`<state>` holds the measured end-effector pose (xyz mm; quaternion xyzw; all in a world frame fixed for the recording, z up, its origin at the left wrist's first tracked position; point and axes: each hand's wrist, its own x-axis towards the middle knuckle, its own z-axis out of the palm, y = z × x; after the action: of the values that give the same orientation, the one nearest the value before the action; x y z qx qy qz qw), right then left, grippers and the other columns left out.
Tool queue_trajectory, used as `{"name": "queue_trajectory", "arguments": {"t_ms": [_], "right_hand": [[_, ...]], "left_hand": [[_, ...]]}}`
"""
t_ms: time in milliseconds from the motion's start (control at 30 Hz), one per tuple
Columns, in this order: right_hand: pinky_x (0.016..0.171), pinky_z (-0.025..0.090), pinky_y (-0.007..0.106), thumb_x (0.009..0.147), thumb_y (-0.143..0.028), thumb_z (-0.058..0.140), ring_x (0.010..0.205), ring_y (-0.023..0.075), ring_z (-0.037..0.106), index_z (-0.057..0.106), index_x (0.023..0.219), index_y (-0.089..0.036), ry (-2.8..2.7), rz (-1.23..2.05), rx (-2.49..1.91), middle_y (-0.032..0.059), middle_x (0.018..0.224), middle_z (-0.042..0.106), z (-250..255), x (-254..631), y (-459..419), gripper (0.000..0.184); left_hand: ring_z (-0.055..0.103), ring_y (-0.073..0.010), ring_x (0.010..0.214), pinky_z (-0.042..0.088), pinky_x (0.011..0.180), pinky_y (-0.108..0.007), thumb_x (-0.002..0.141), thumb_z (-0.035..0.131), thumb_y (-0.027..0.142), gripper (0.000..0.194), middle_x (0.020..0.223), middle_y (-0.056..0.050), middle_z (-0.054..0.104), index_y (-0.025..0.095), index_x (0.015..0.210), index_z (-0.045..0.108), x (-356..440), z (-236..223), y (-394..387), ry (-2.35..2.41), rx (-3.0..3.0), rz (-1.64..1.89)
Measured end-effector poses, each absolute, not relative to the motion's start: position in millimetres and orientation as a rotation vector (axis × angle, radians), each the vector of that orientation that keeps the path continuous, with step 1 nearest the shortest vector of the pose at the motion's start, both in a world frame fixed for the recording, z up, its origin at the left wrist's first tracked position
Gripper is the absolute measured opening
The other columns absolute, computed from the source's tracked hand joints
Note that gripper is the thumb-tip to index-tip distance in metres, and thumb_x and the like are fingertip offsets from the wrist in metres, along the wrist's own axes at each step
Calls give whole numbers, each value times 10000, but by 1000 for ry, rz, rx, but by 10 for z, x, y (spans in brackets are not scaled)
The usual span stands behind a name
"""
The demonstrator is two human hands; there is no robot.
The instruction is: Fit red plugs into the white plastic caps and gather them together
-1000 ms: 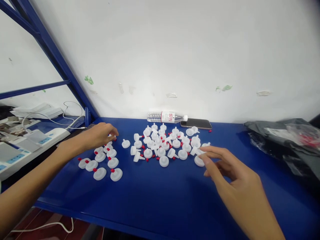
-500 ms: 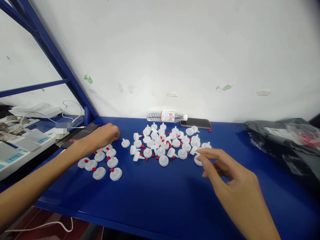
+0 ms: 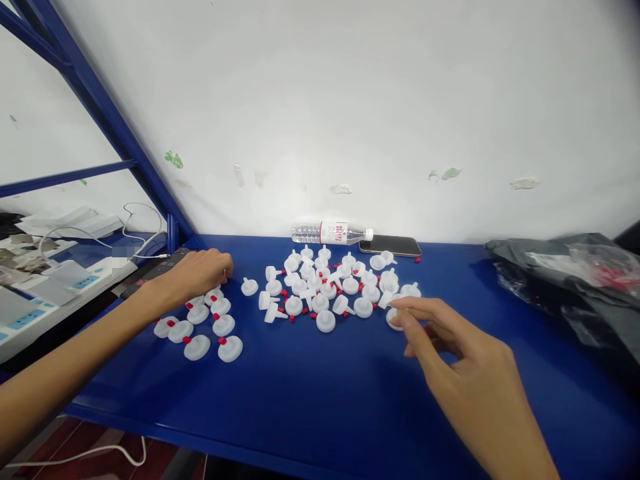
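Observation:
My left hand has its fingers curled down at the back of a left-hand group of white spout caps with red tips. Whatever those fingers hold is hidden. One white spout cap without a red tip lies just right of that hand. At the right edge of the main heap, my right hand pinches with thumb and forefinger at a white spout cap, which is partly hidden by the thumb. Through the heap of white spout caps are scattered small red tips.
A clear bottle lies by the wall, with a dark phone beside it. Another phone is partly behind my left arm. Dark plastic bags lie right, and a white power strip left. The blue table ends in front.
My left hand has shifted slightly left and down toward the red-tipped caps. The right hand stays in place at the heap's edge. The whole view has drifted slightly.

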<state>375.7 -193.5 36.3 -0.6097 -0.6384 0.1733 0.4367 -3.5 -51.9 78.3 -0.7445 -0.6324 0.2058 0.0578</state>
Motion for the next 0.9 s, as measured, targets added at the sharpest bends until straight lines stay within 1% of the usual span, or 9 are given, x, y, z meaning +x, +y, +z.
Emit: {"name": "queue_trajectory", "arguments": {"t_ms": [167,267,367,400,467,533,600,733,900], "right_hand": [[434,477,202,956,-400,603,586,145,678,741,1096,-300,-1578,415,-1515,-2,803,741,363,3751,-1940,220],[445,480,199,955,-395,606,579,137,673,739,1099,-306,-1582,412,-1515,-15,782,731,360,3748,-1944,215],[448,484,199,957,-396,608,586,138,675,734,1112,-308,-1582,412,-1516,-14,794,733,354,3755,-1948,218],[448,485,199,957,-398,609,590,138,677,733,1104,-306,-1581,410,-1516,-12,803,736,351,3759,-1948,213],[454,491,200,958,-401,608,594,139,680,735,1070,-300,-1575,403,-1515,-5,828,747,348,3767,-1946,197],[463,498,205,958,-399,606,593,140,682,736,1036,-295,-1570,400,-1516,1,850,758,349,3771,-1942,185],[469,503,210,958,-397,604,591,142,684,736,1028,-294,-1569,404,-1515,5,864,764,355,3770,-1939,181],[448,489,208,958,-403,605,581,144,681,735,1028,-298,-1564,408,-1518,0,830,754,371,3765,-1942,181],[437,483,196,953,-390,605,577,139,678,733,1021,-300,-1570,397,-1509,-10,807,745,369,3771,-1949,170]], "left_hand": [[688,-212,968,559,885,-428,975,658,377,225,1055,-52,710,163,1037,689,-60,742,-483,-1923,-2277,577],[690,-201,899,551,854,-411,961,664,387,222,967,-39,720,168,970,701,-52,730,-483,-1932,-2299,511],[702,-242,816,532,766,-386,883,671,323,150,838,-50,738,191,873,741,-35,735,-486,-1939,-2334,391],[708,-262,814,522,741,-376,846,661,299,135,837,-60,750,204,865,755,-31,740,-486,-1939,-2352,336],[718,-279,849,510,729,-356,801,630,287,193,902,-66,778,231,915,775,-29,751,-490,-1934,-2398,209],[720,-260,872,515,751,-339,814,598,322,290,974,-56,789,251,1031,777,-31,764,-508,-1932,-2446,72],[717,-243,850,524,764,-332,849,572,389,345,964,-53,791,257,1094,778,-29,777,-546,-1946,-2474,-68],[720,-224,845,541,759,-308,866,598,520,342,920,-30,801,280,993,805,1,801,-653,-2014,-2512,-296],[724,-198,784,557,763,-289,825,674,503,270,877,8,811,301,933,819,30,772,-699,-2103,-2560,-363]]}}
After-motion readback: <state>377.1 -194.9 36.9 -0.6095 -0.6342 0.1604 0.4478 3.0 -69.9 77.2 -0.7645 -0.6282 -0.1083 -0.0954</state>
